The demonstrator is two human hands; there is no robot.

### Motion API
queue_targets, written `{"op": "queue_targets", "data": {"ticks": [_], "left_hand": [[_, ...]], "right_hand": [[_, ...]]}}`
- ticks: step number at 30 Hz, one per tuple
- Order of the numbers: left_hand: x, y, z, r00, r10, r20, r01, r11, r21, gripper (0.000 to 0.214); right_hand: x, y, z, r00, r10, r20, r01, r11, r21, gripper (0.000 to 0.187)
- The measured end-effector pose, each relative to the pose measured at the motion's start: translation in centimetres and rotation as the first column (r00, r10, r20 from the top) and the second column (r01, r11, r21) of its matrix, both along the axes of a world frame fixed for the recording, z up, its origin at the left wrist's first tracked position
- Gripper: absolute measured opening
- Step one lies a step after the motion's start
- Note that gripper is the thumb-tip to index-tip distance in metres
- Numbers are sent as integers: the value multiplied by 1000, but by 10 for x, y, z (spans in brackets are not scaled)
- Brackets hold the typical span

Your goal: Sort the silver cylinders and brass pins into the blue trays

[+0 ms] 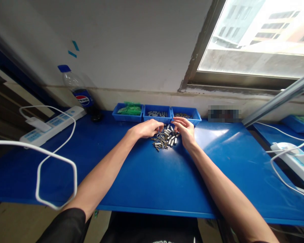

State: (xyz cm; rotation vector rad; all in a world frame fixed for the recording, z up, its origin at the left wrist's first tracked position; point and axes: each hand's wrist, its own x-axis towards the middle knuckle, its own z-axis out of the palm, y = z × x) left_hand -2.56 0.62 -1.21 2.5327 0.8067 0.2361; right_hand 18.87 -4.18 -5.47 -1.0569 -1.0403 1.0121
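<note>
A loose pile of small metal parts lies on the blue table (152, 179). It mixes short silvery cylinders (171, 139) with thin, brass-toned pin-like pieces (162, 142). At the pile's upper left, my left hand (148, 128) is closed, fingers curled downward; whatever they pinch is hidden. Over the pile's right side, my right hand (185, 130) has its fingers bent together toward the left. Anything in that grip is too small to make out. Behind the hands stand a blue bin of silvery cylinders (157, 118) and a blue bin of thin pins (196, 116).
A third blue bin (128, 118) holds green plastic bags. On the left are a cola bottle (82, 94), a white power strip (55, 125) and a looping white cable (75, 175). A metal bar (278, 98) slants up at right, near another power strip (294, 158).
</note>
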Motion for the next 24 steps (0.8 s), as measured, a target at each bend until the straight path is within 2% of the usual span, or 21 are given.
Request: {"op": "queue_targets", "data": {"ticks": [3, 6, 9, 14, 18, 21, 24], "left_hand": [[-3, 0, 6, 1000, 24, -4, -24, 999, 24, 23], [-4, 1, 9, 997, 70, 32, -70, 997, -13, 24], [-4, 1, 10, 987, 115, 116, -108, 992, -64, 26], [-2, -1, 19, 955, 109, 277, -103, 994, -38, 24], [1, -3, 24, 893, 120, 434, -136, 991, 6, 16], [6, -4, 22, 829, 150, 539, -149, 988, -46, 12], [10, -5, 18, 793, 182, 582, -145, 983, -110, 11]], "right_hand": [[0, 0, 0, 1000, -4, 6, 4, 1000, -9, 29], [0, 0, 0, 1000, -4, 8, 4, 1000, -11, 29], [1, 1, -1, 1000, -5, 16, 6, 1000, -14, 28], [0, -1, 1, 998, 10, 70, -11, 1000, 16, 28], [-2, -4, 5, 981, 45, 188, -57, 997, 58, 30], [-3, -6, 7, 974, 117, 196, -133, 989, 71, 34], [-3, -6, 8, 977, 147, 154, -160, 984, 78, 31]]}}
